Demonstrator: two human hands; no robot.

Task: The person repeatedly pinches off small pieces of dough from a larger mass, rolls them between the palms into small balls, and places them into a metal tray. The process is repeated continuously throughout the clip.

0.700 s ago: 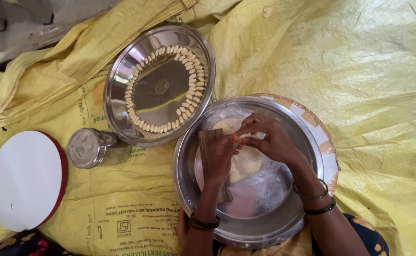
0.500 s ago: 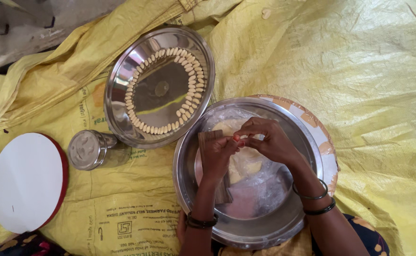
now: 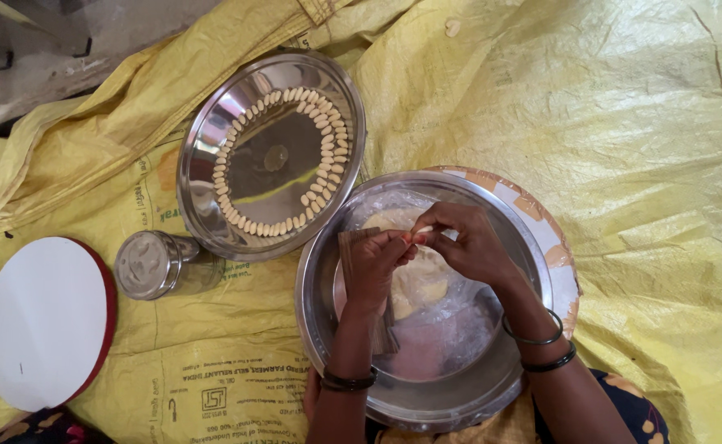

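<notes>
Over the steel bowl (image 3: 427,395) at lower centre, our left hand (image 3: 375,267) and right hand (image 3: 468,247) together pinched a small dough piece (image 3: 420,231), fingertips meeting, so scraps would fall inside.

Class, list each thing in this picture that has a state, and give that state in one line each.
Left hand: pinching a small dough piece with the right.
Right hand: fingertips meeting the left's.
Bowl: holds dough on clear plastic.
Plate: tilted, ring of shaped pieces inside.
Steel cup: lying on its side.
Round board: flat, bare.
</notes>
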